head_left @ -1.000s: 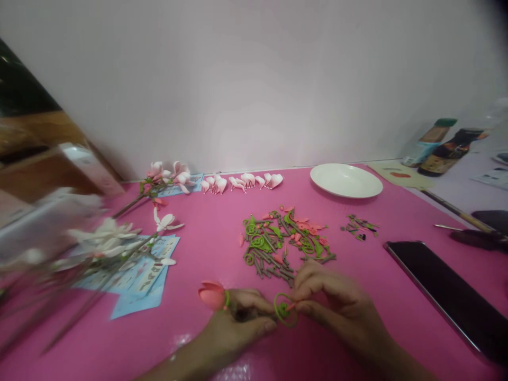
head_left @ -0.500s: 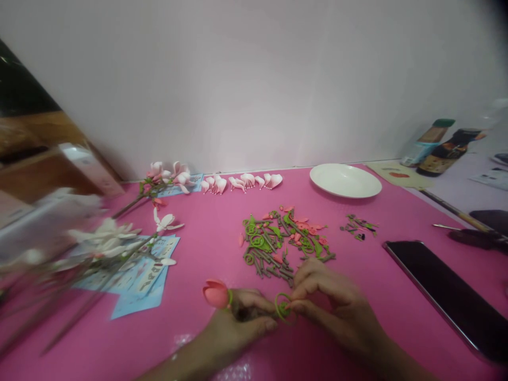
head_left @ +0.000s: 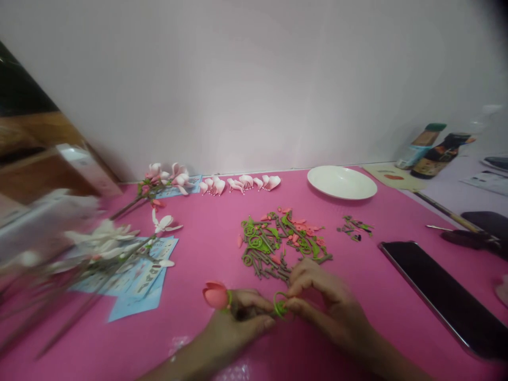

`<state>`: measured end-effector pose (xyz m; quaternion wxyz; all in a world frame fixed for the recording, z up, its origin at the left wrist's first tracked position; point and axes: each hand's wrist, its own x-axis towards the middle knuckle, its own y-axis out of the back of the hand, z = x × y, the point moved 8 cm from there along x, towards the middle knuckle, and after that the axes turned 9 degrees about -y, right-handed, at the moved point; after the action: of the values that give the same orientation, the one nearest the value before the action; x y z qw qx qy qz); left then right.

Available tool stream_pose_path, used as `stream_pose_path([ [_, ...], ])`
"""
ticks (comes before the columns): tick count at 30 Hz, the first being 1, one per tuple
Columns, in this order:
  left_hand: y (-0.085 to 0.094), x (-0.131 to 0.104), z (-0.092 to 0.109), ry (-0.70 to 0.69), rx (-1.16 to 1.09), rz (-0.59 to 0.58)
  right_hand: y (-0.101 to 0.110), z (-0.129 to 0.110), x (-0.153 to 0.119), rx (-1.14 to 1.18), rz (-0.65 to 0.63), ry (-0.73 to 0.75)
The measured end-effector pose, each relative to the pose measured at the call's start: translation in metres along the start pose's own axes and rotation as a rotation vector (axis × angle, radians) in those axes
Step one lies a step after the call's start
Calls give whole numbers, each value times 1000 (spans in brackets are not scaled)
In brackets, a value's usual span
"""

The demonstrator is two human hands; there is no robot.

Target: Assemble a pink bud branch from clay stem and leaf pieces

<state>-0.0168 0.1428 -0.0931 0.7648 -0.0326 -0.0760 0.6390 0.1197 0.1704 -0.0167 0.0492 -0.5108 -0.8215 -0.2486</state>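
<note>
My left hand (head_left: 242, 323) is closed round the brown stem of a toy flower, whose coral-red bud (head_left: 215, 295) sticks out on the left above a green collar. At the stem's right end, a green curled ring piece (head_left: 281, 305) is pinched between thumb and forefinger of my right hand (head_left: 333, 301). The ring touches or nearly touches the left fingertips; how it joins the stem cannot be made out. Just beyond both hands lies a loose pile of brown stem, green and coral pieces (head_left: 273, 243).
A white plate (head_left: 342, 182) stands at the back, with pale pink petals (head_left: 246, 183) in a row to its left. Finished-looking white flowers (head_left: 105, 235) lie on blue sheets (head_left: 137, 304) at left. A phone (head_left: 440, 296) and screwdriver (head_left: 468, 238) are at right; small scraps (head_left: 354, 227) lie nearby.
The view has shifted slightly. My right hand and the green ring sit a little closer to my left hand; both holds are unchanged.
</note>
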Motion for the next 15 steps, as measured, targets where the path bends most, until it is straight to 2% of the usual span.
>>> stream_pose_path([
  [7, -1, 1, 3, -11, -20, -8, -1, 0, 1, 50, -51, 30],
  [15, -1, 0, 0, 23, 20, 9, -2, -1, 4, 53, -52, 50],
])
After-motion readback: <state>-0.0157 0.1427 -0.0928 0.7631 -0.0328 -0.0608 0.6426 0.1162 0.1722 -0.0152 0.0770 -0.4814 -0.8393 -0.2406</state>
